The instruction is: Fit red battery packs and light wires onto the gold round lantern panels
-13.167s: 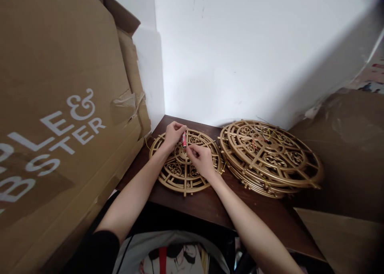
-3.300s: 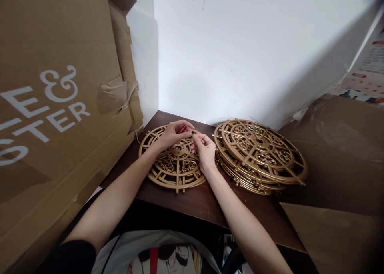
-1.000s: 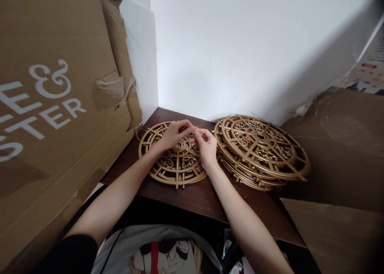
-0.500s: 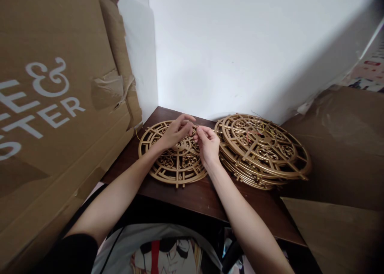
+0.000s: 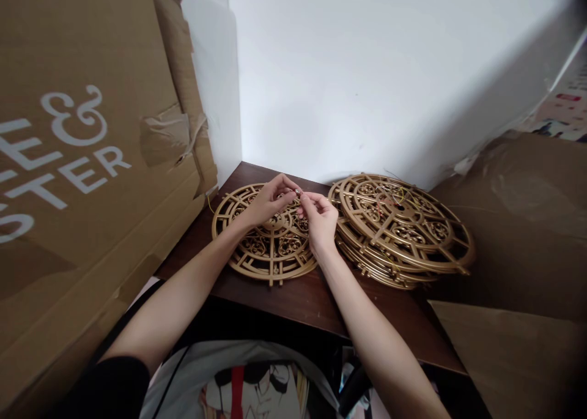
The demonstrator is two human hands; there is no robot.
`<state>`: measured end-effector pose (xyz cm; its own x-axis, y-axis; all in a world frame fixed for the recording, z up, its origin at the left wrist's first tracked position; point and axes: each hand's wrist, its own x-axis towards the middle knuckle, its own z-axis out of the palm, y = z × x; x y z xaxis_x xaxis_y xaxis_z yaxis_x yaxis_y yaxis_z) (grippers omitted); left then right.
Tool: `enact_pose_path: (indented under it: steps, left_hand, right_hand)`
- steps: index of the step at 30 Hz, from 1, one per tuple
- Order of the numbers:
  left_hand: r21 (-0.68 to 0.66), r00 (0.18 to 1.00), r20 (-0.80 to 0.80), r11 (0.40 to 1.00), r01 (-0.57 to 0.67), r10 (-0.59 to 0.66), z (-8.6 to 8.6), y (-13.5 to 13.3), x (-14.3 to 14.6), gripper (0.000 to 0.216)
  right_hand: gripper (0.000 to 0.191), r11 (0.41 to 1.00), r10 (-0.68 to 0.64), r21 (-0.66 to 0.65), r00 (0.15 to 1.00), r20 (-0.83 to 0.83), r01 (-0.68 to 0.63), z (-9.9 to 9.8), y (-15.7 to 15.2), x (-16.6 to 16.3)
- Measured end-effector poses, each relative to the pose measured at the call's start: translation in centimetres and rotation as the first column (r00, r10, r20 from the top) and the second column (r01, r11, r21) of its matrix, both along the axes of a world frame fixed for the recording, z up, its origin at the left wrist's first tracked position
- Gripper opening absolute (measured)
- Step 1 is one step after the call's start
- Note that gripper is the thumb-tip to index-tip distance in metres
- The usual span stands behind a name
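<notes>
A round gold openwork panel (image 5: 271, 266) with scrollwork lies flat on the dark wooden surface. Above its far right part my left hand (image 5: 270, 203) and my right hand (image 5: 321, 220) meet at the fingertips. Between them is a small shiny metal piece (image 5: 298, 192), too small to name. My left thumb and index finger close on it from the left. On the other side, my right thumb and index finger pinch at it, with the other fingers curled. Several similar gold panels (image 5: 398, 248) are stacked to the right, with thin yellow and red wires (image 5: 397, 196) on the top one.
A large cardboard box (image 5: 92, 223) with white lettering stands close on the left. More cardboard (image 5: 518, 223) borders the right side. Behind the dark wooden table (image 5: 293, 303) rises a white wall (image 5: 367, 70). A yellow wire (image 5: 210, 203) sticks out at the panel's left edge.
My left fingers have come down and closed toward my right fingertips, where a small shiny piece now shows. My right hand has shifted very slightly. The panels have not moved.
</notes>
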<state>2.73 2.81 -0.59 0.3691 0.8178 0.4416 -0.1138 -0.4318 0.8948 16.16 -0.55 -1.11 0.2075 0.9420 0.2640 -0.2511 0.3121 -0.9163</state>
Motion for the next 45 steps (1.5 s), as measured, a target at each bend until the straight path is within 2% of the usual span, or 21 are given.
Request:
enact_pose_path:
  steps: [5,11,17,45]
  left_hand:
    - [-0.010,0.999,-0.048,1.000,0.004,-0.004,0.1,-0.2,-0.2,0.018]
    - [0.048,0.999,-0.029,0.999,-0.015,0.017,0.2,-0.2,-0.2,0.022]
    - [0.047,0.997,-0.059,0.998,0.046,-0.043,0.6,-0.5,-0.5,0.019]
    - [-0.009,0.999,-0.040,1.000,-0.023,0.023,1.3,-1.0,-0.3,0.014]
  right_hand:
    - [0.021,1.000,-0.009,-0.007,1.000,0.012,0.009,0.0,0.0,0.0]
    - [0.020,1.000,-0.007,0.000,1.000,0.016,0.007,0.0,-0.1,0.1]
    - [0.022,1.000,-0.022,-0.009,0.999,0.044,0.022,-0.1,-0.1,0.0]
    - [0.018,1.000,-0.026,0.010,0.999,0.044,0.025,-0.3,0.0,0.0]
